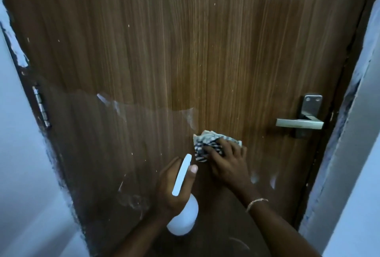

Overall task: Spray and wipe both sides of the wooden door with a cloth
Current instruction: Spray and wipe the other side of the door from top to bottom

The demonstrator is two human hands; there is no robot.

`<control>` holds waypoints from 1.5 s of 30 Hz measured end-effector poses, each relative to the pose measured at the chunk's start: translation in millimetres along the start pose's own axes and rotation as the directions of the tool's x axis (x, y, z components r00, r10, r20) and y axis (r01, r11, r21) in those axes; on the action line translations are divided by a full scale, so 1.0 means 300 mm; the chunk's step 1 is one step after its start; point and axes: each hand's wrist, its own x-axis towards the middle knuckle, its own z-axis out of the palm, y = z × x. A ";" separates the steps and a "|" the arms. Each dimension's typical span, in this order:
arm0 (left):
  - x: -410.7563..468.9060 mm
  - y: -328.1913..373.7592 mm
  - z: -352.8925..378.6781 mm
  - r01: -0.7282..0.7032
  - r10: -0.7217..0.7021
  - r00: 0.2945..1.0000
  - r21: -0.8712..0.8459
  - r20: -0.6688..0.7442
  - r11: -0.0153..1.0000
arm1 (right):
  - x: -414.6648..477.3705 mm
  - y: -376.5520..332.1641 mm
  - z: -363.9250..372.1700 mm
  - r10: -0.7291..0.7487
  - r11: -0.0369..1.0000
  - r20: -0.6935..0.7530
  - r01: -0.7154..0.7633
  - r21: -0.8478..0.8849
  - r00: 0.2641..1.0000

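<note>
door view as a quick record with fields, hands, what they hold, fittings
door: brown wood grain, shut in its frame
left hand: holds white spray bottle
right hand: presses patterned cloth flat on the door
cloth position: below and left of the lever handle, apart from it
hinge: on the left edge
surface: lower part looks wet, with streaks
wrist: bracelet on the right

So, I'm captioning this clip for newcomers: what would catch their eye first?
The right hand presses a black-and-white cloth against the wooden door, left of the metal lever handle. Just below, the left hand grips a white spray bottle. A wet-looking sheen covers the door's lower half.
</note>
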 end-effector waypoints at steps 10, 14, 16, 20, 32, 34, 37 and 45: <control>0.049 -0.127 -0.122 0.064 -0.067 0.986 -0.025 -0.156 0.998 | 0.298 -0.175 0.056 -0.014 1.000 -0.233 0.010 -0.018 0.972; -0.013 -0.194 -0.127 0.033 -0.042 0.966 -0.041 -0.253 0.999 | 0.067 -0.104 0.072 -0.011 1.000 -0.149 0.013 0.016 0.989; -0.041 -0.229 -0.136 0.061 -0.074 0.950 -0.053 -0.304 0.997 | 0.149 -0.090 0.014 0.219 0.973 -0.195 -0.199 0.115 0.956; -0.063 -0.252 -0.172 0.110 -0.126 0.942 -0.067 -0.310 0.992 | 0.427 -0.227 -0.028 0.046 0.991 -0.196 -0.020 0.135 0.980; -0.104 -0.233 -0.265 0.209 -0.219 0.901 -0.069 -0.375 0.976 | 0.328 -0.095 -0.021 0.003 0.996 -0.195 0.016 0.093 0.981; -0.113 -0.226 -0.281 0.207 -0.209 0.897 -0.049 -0.389 0.977 | 0.365 -0.115 -0.026 0.010 0.991 -0.230 0.022 0.135 0.973; -0.127 -0.235 -0.295 0.214 -0.215 0.895 -0.047 -0.392 0.976 | 0.365 -0.119 -0.004 0.035 0.989 -0.264 0.005 0.148 0.964; -0.130 -0.363 -0.362 0.375 -0.342 0.838 -0.007 -0.425 0.927 | 0.531 -0.321 0.014 0.051 0.981 -0.263 0.001 0.192 0.963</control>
